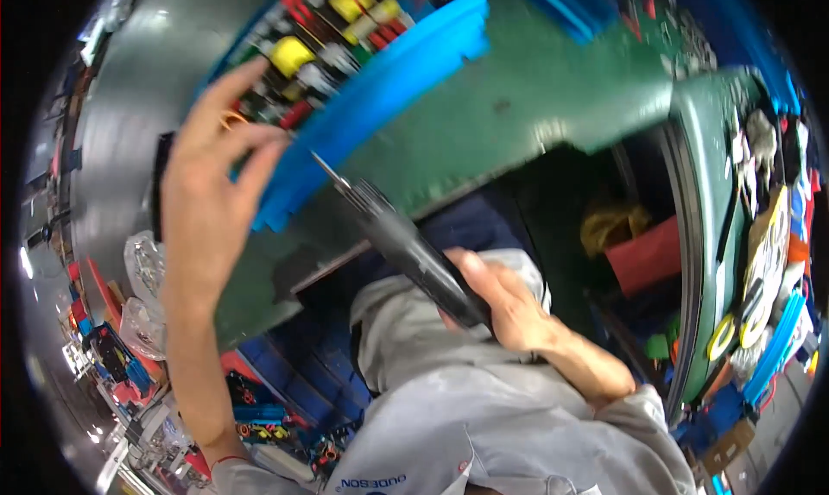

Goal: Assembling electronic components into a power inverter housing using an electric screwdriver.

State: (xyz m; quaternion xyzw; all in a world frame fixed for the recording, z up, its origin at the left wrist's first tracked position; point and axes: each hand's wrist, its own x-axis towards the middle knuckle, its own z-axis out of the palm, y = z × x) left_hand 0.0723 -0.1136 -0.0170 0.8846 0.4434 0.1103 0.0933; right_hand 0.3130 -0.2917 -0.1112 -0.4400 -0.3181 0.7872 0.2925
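Observation:
Wrapped around the rear of a black electric screwdriver (406, 249) is my right hand (501, 301). The tool's thin metal bit points up and left, its tip close to a blue metal casing (397, 68). Inside that casing sits a circuit board with yellow transformers (292, 56), red parts and wires, somewhat blurred. My left hand (211, 171) is at the casing's left end, fingers spread over the board's edge and thumb near the blue wall. A small orange ring-like part (231, 119) shows between its fingers; whether they grip it is unclear.
The green worktop (518, 89) has a worn front edge. Another blue casing (561, 7) lies at the back. At right, tools and a yellow tape roll (721, 337) rest on a green surface, beside an open compartment with a red piece (643, 258). Clear plastic bags (142, 327) lie left.

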